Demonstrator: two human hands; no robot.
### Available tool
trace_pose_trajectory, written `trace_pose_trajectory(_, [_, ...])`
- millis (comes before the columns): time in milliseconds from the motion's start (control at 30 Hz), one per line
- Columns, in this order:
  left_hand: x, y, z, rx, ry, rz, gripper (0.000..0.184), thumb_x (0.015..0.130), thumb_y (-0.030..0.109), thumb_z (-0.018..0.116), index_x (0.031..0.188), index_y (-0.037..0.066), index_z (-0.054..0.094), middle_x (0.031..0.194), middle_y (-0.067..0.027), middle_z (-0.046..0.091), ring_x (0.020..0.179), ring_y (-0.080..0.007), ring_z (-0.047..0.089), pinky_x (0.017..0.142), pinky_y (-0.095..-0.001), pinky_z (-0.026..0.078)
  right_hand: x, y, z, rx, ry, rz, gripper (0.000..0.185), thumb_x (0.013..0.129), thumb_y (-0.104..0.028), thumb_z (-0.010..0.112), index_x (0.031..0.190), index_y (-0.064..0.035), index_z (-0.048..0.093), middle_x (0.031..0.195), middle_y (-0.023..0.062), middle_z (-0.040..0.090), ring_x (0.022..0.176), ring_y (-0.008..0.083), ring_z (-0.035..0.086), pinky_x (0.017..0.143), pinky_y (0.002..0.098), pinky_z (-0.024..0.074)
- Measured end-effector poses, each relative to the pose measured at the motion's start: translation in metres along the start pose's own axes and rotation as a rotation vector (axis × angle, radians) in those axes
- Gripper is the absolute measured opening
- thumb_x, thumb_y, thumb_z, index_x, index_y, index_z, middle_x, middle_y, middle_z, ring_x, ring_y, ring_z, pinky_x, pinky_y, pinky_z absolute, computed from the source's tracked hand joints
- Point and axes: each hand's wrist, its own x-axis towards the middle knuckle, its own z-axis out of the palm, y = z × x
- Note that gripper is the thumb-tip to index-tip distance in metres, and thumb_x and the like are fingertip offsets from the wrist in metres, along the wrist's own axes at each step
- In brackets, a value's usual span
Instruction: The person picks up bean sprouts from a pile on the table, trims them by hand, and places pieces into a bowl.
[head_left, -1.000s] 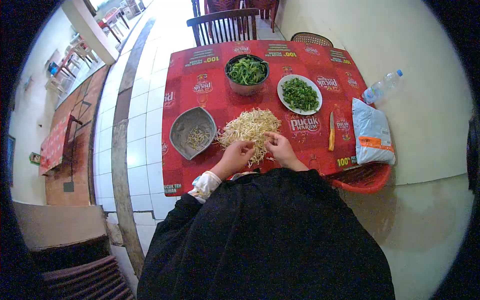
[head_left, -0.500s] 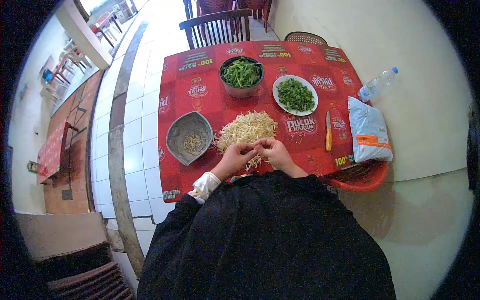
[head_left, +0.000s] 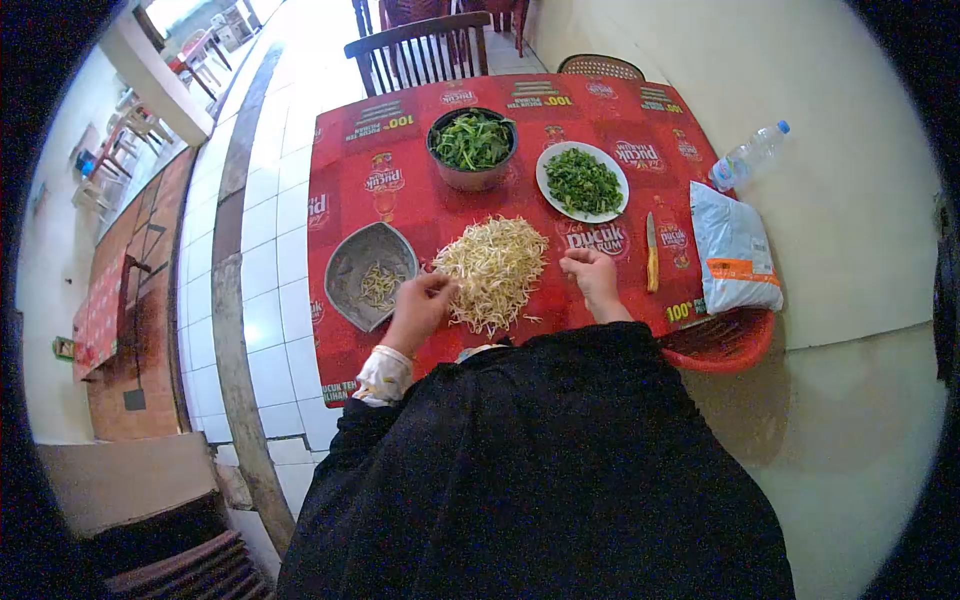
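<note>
stringy sprout heap [head_left: 492,270] between bare hands [head_left: 420,306], pointed grey bowl [head_left: 350,260]

The tablecloth [head_left: 410,215] is looking smooth. The grey bowl [head_left: 346,272] is showing a matt surface, while the plastic bottle [head_left: 750,159] and the floor tiles [head_left: 265,335] are shining. The cloth garment [head_left: 530,470] is appearing matt; the slatted chair [head_left: 418,33] is showing dark wood.
</note>
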Motion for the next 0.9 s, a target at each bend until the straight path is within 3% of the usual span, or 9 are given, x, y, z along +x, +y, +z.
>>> trace_pose_trajectory(67, [0.002, -0.017, -0.016, -0.032, 0.083, -0.068, 0.028, 0.076, 0.023, 0.067, 0.086, -0.003, 0.065, 0.074, -0.0107, 0.065, 0.066, -0.0146, 0.061, 0.062, -0.0287, 0.048, 0.007, 0.016, -0.008, -0.152, 0.136, -0.224, 0.029, 0.068, 0.002, 0.054, 0.095, -0.0035, 0.063, 0.08, 0.0044, 0.063, 0.068, 0.0152, 0.058, 0.06, 0.0266, 0.0464])
trace_pose_trajectory(167, [0.004, -0.05, -0.041, 0.057, 0.203, -0.081, 0.029, 0.076, 0.024, 0.067, 0.085, -0.003, 0.065, 0.073, -0.012, 0.065, 0.065, -0.0166, 0.062, 0.062, -0.0292, 0.048, -0.012, 0.026, -0.001, -0.485, 0.118, -0.406, 0.032, 0.058, 0.001, 0.052, 0.087, -0.0036, 0.065, 0.081, 0.0105, 0.064, 0.072, 0.0215, 0.061, 0.065, 0.0327, 0.0475])
trace_pose_trajectory(233, [0.001, -0.056, -0.059, 0.167, 0.237, -0.121, 0.031, 0.075, 0.026, 0.068, 0.086, -0.003, 0.065, 0.073, -0.0134, 0.065, 0.067, -0.0186, 0.062, 0.062, -0.0298, 0.048, -0.037, 0.018, 0.007, -0.608, -0.171, -0.235, 0.023, 0.063, -0.007, 0.06, 0.085, -0.0074, 0.066, 0.078, 0.0134, 0.059, 0.075, 0.0275, 0.058, 0.068, 0.0366, 0.0471])
trace_pose_trajectory(300, [-0.002, -0.061, -0.068, 0.251, 0.267, -0.144, 0.034, 0.074, 0.027, 0.068, 0.088, -0.003, 0.064, 0.075, -0.0149, 0.064, 0.069, -0.0212, 0.062, 0.064, -0.0308, 0.048, -0.042, 0.046, 0.016, -0.813, -0.269, -0.395, 0.018, 0.065, -0.014, 0.065, 0.082, -0.0086, 0.066, 0.083, 0.0132, 0.058, 0.08, 0.0294, 0.056, 0.068, 0.0391, 0.0467])
trace_pose_trajectory(400, [-0.005, -0.067, -0.072, 0.347, 0.302, -0.164, 0.038, 0.074, 0.028, 0.068, 0.095, -0.003, 0.062, 0.079, -0.017, 0.064, 0.073, -0.0251, 0.062, 0.067, -0.0326, 0.048, -0.053, 0.046, 0.029, -0.907, -0.244, -0.365, 0.019, 0.067, -0.019, 0.069, 0.081, -0.0063, 0.066, 0.081, 0.0114, 0.059, 0.079, 0.0295, 0.057, 0.068, 0.0393, 0.0466])
trace_pose_trajectory(467, [-0.005, -0.066, -0.069, 0.41, 0.325, -0.197, 0.04, 0.074, 0.028, 0.067, 0.101, -0.002, 0.06, 0.085, -0.0183, 0.063, 0.077, -0.027, 0.062, 0.07, -0.0336, 0.047, -0.05, 0.057, 0.028, -0.909, -0.256, -0.381, 0.017, 0.068, -0.018, 0.069, 0.08, -0.0063, 0.065, 0.079, 0.0117, 0.058, 0.078, 0.0298, 0.057, 0.068, 0.0402, 0.0463])
trace_pose_trajectory(600, [0.005, -0.088, -0.057, 0.406, 0.273, -0.042, 0.038, 0.076, 0.024, 0.064, 0.103, -0.002, 0.058, 0.089, -0.0193, 0.061, 0.079, -0.0295, 0.06, 0.07, -0.0349, 0.047, -0.041, 0.054, 0.028, -0.803, -0.289, -0.339, 0.016, 0.068, -0.016, 0.069, 0.08, -0.0059, 0.064, 0.078, 0.0111, 0.059, 0.074, 0.0254, 0.059, 0.067, 0.0363, 0.0473])
trace_pose_trajectory(800, [0.005, -0.012, -0.013, 0.2, 0.077, 0.073, 0.032, 0.076, 0.021, 0.062, 0.099, -0.002, 0.06, 0.087, -0.0185, 0.06, 0.076, -0.0282, 0.06, 0.069, -0.0347, 0.047, -0.042, 0.022, 0.033, -0.317, -0.223, -0.18, 0.016, 0.07, -0.013, 0.067, 0.084, -0.0057, 0.065, 0.073, 0.0063, 0.063, 0.066, 0.0155, 0.06, 0.061, 0.0278, 0.0467])
trace_pose_trajectory(900, [0.002, 0.001, 0.012, 0.141, -0.044, 0.085, 0.032, 0.076, 0.02, 0.062, 0.099, -0.002, 0.06, 0.088, -0.0181, 0.061, 0.076, -0.0266, 0.06, 0.07, -0.0339, 0.048, -0.04, 0.005, 0.035, -0.324, -0.339, -0.138, 0.021, 0.075, -0.008, 0.065, 0.094, 0.0001, 0.062, 0.076, 0.0029, 0.063, 0.068, 0.0098, 0.058, 0.062, 0.0252, 0.0471])
